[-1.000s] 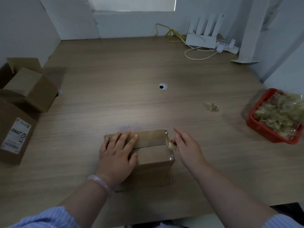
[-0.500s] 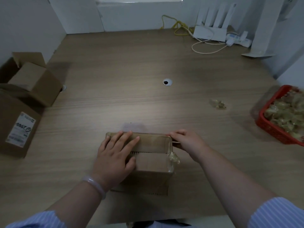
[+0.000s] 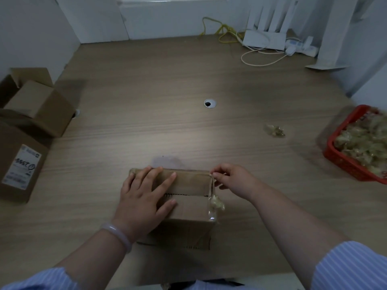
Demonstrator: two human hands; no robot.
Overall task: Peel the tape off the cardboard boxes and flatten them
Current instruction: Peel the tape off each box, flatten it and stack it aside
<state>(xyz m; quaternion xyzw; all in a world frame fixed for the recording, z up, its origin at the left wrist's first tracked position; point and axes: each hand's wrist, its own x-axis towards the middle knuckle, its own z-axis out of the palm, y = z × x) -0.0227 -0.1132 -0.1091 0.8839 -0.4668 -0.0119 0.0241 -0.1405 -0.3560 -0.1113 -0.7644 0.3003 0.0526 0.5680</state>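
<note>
Left hand (image 3: 144,197) lies flat on box (image 3: 190,182) top, box at near table (image 3: 188,132) edge | right hand (image 3: 230,178) pinches tape (image 3: 216,203) at far right corner | tape runs along right edge, toward the person

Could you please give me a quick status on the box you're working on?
Left grip flat on box top. Right grip pinching tape at far right corner, peeled wad dangling on right edge. Nothing in the way.

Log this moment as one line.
left hand: flat on box | right hand: pinching tape at far right corner | box: not flattened
</note>
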